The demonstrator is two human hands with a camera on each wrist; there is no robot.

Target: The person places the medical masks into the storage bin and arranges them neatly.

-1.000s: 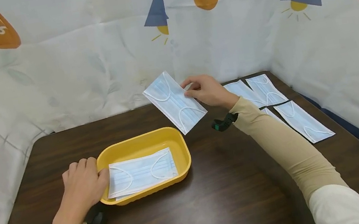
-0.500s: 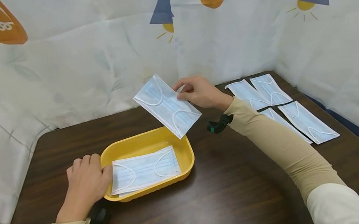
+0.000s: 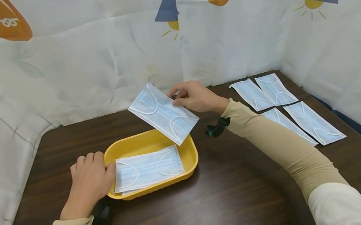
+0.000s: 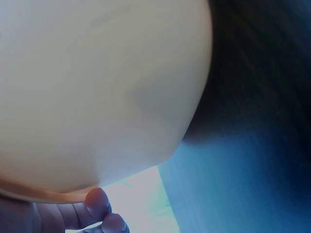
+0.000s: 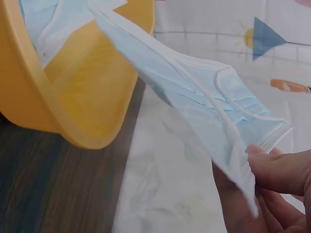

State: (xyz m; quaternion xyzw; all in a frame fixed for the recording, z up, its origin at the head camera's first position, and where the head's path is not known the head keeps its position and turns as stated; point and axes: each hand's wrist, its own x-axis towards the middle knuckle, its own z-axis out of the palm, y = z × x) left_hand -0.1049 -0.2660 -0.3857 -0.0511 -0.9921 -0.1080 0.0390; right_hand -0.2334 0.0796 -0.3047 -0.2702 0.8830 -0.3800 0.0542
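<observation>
A yellow plastic basket [image 3: 192, 151] stands on the table, and light blue face masks [image 3: 150, 169] lie stacked inside it. My left hand [image 3: 91, 180] grips the basket's left end; in the left wrist view the fingertips [image 4: 97, 203] curl at the rim. Thumb and fingers of my right hand [image 3: 197, 95] pinch one face mask [image 3: 162, 111] by its right edge. That mask is tilted, its white ear loops facing up, and its lower corner overlaps the basket's back right rim. In the right wrist view the mask [image 5: 194, 97] bends slightly between the hand and the basket.
Several more masks lie flat at the table's right side, among them a front one [image 3: 314, 122] and a back one [image 3: 275, 88]. A white printed curtain [image 3: 93, 63] hangs behind the dark wooden table [image 3: 217, 205] and along its sides.
My right hand has moved the pinched mask left and slightly down, over the basket's back right part. My left hand has stayed on the basket. The head view has shifted slightly.
</observation>
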